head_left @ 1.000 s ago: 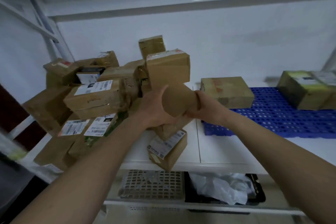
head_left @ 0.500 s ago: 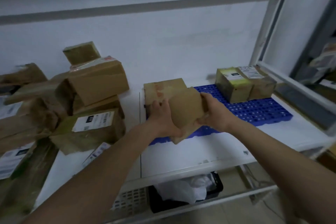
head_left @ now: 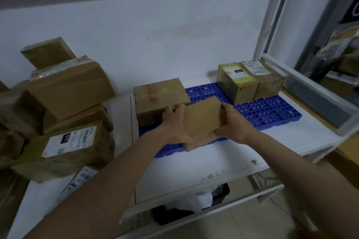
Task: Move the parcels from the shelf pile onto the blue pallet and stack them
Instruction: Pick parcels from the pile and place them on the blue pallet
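Observation:
I hold a small plain brown parcel (head_left: 202, 118) between both hands, tilted, over the front left part of the blue pallet (head_left: 268, 111). My left hand (head_left: 174, 124) grips its left side and my right hand (head_left: 233, 122) its right side. Directly behind it a larger brown box (head_left: 159, 93) rests on the pallet's left end. Two more parcels stand at the pallet's back right: one with a yellow-green label (head_left: 238, 81) and one with a white label (head_left: 268, 81). The shelf pile of cardboard parcels (head_left: 68, 106) fills the left.
The white shelf board (head_left: 233, 153) runs under the pallet, with a metal upright (head_left: 272, 17) and a side rail (head_left: 318, 91) at the right. Below the shelf sits a dark bin with white plastic (head_left: 194, 202). A flat labelled parcel (head_left: 79, 178) lies near the pile's front edge.
I turned from the pile toward the pallet, carrying the small parcel to the right. It now sits lower and closer to the pallet, just in front of the larger box.

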Action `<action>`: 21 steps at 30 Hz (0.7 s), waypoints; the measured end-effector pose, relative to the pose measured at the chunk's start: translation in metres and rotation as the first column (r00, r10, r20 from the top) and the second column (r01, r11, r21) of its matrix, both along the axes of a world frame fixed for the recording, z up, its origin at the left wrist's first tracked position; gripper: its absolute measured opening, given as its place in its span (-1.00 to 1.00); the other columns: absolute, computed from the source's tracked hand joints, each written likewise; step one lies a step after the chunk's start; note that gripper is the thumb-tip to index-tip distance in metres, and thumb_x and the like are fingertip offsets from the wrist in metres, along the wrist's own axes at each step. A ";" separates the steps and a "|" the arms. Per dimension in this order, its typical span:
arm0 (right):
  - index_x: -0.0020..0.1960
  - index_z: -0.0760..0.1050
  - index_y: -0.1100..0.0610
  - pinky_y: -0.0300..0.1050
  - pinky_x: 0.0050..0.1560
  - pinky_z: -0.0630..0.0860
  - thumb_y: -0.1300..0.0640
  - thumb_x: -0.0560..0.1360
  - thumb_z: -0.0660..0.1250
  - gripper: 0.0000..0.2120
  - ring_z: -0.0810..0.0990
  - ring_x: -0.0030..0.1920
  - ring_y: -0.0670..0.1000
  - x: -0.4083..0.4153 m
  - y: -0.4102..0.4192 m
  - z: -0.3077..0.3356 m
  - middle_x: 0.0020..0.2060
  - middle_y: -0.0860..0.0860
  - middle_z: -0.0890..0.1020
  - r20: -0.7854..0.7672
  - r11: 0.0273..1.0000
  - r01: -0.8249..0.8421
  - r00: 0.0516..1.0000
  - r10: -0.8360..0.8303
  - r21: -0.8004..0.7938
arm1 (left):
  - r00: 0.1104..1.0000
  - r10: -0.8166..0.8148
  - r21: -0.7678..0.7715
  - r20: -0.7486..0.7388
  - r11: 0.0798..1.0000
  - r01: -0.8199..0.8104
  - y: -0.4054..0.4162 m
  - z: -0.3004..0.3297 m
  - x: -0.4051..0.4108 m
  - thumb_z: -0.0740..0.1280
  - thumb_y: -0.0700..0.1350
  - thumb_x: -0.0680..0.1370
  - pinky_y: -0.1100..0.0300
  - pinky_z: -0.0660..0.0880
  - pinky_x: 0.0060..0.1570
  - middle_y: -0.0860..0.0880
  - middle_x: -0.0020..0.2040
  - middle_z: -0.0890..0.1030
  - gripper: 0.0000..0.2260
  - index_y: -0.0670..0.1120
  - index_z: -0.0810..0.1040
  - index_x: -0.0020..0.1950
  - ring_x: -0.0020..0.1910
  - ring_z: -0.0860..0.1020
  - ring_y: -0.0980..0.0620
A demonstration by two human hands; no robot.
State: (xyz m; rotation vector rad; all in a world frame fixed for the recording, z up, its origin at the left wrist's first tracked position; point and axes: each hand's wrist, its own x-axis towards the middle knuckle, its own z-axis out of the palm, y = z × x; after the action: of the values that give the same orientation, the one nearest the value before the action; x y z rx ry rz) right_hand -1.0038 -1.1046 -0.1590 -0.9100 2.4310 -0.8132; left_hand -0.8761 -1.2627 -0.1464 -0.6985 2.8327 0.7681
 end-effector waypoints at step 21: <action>0.48 0.07 0.07 0.11 0.30 0.41 -0.38 0.30 0.35 -0.04 0.41 0.31 0.09 0.068 -0.105 -0.030 0.36 0.05 0.37 0.290 0.994 0.051 0.957 -0.020 -0.101 | 0.889 0.459 0.614 -0.016 0.706 -0.353 -0.084 -0.060 0.083 0.64 -0.10 0.21 -0.02 0.38 0.35 0.02 0.39 0.34 0.06 -0.01 0.04 0.52 0.34 0.36 0.01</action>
State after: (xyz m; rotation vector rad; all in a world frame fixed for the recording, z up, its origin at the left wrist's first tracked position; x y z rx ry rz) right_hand -0.9361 -1.2092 -0.1895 -0.7285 2.1724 -1.0225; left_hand -0.7930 -1.3463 -0.2062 -1.1928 2.3207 1.7672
